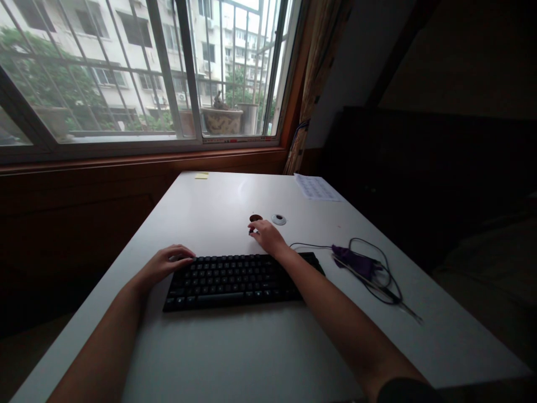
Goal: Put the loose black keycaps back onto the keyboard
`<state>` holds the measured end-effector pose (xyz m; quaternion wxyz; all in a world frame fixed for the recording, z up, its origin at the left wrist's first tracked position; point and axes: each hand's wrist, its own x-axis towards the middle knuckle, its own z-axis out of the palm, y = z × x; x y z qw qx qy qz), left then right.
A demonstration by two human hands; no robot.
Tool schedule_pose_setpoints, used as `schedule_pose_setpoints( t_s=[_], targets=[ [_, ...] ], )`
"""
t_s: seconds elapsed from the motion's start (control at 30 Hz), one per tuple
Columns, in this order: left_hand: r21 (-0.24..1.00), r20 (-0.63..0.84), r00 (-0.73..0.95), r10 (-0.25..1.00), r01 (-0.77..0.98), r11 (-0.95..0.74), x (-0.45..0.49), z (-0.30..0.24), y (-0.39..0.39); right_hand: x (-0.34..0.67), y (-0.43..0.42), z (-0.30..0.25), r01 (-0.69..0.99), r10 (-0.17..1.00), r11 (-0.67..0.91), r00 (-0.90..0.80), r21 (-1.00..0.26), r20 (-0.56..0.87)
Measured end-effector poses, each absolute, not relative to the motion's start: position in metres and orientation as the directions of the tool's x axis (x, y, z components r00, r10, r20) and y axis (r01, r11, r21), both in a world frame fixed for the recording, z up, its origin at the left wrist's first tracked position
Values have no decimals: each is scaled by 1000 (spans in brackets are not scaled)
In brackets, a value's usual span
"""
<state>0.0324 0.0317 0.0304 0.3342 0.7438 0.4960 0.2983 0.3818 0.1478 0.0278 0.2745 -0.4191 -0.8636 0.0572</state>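
Observation:
A black keyboard (226,280) lies on the white table in front of me. At its far left corner is my left hand (165,262), with thumb and fingertips closing together on the keyboard's edge. My right arm reaches across the keyboard's right part and covers some keys. Beyond the back edge, my right hand (265,234) is in a pinch around something small and dark, too small to make out. Just behind those fingertips sits a small round brown dish (255,218), partly hidden by the hand. A white round piece with a dark centre (279,219) is to its right.
On the right, a purple pouch (356,262) lies with a looped black cable (388,274) and a thin rod-like tool (409,310). Printed paper (318,187) is at the far right corner, yellow sticky notes (201,176) at the far left. A barred window is beyond the table (235,347).

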Motion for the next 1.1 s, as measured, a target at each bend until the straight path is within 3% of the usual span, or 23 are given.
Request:
schedule_pose_setpoints(
  t_s=[0.2, 0.53, 1.1],
  targets=[
    [792, 123, 336, 934, 534, -296, 33, 30, 31, 395, 111, 42, 521, 749, 662, -484, -539, 452],
    [797, 109, 319, 942, 538, -274, 29, 25, 33, 434, 60, 32, 524, 857, 509, -385, -683, 344],
    [788, 101, 329, 939, 550, -278, 33, 29, 31, 430, 59, 20, 529, 874, 482, -343, -698, 344]
  ],
)
